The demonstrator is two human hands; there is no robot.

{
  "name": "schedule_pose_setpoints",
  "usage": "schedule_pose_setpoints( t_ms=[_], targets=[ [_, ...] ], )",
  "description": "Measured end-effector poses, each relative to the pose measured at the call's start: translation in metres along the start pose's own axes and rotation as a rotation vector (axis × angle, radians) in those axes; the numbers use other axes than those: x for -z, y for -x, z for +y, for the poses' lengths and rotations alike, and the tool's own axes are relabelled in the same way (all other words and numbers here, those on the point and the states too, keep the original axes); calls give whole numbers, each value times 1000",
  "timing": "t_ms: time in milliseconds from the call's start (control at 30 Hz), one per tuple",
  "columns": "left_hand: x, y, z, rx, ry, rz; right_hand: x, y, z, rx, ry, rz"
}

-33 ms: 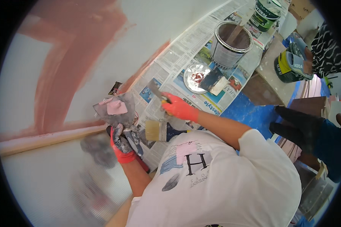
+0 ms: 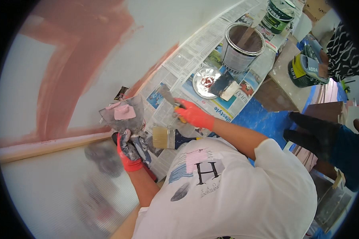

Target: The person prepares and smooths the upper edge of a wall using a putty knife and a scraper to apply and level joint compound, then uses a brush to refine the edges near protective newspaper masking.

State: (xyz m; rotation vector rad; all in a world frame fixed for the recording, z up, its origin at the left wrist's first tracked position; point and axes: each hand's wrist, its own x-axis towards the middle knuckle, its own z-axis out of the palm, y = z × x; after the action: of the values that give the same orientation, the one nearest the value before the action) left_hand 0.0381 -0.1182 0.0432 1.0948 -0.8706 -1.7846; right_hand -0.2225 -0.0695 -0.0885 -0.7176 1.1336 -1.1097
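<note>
One broad grey scraper (image 2: 128, 124), bearing pink paste (image 2: 124, 112), is grasped by the gloved left hand (image 2: 129, 153) close to the red-smeared wall (image 2: 66, 91). The gloved right hand (image 2: 194, 114) is clenched about the handle of a putty knife (image 2: 166, 94), its blade over newspaper (image 2: 180, 65). Change noted since the preceding frame: right hand and knife have shifted slightly rightward, while the scraper has barely moved. Accordingly, the blade is judged clear of the paste at this instant, not working it. A wide brush (image 2: 171, 138) lies just beside the left hand, untouched.
</note>
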Motion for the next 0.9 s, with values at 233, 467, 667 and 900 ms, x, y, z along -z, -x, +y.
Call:
schedule_pose_setpoints(
  t_ms=[233,467,667,900],
  targets=[
    [-16,-17,-48,-588,-748,-26,82,110,-57,704,993,107],
    [-47,-25,-68,-301,-657,-111,64,150,-138,695,934,-185],
    [-62,-23,-78,-491,-749,-233,66,145,-154,556,988,-217],
    [-77,-21,-78,-600,-745,-268,72,143,-160,572,1010,-235]
  ],
)
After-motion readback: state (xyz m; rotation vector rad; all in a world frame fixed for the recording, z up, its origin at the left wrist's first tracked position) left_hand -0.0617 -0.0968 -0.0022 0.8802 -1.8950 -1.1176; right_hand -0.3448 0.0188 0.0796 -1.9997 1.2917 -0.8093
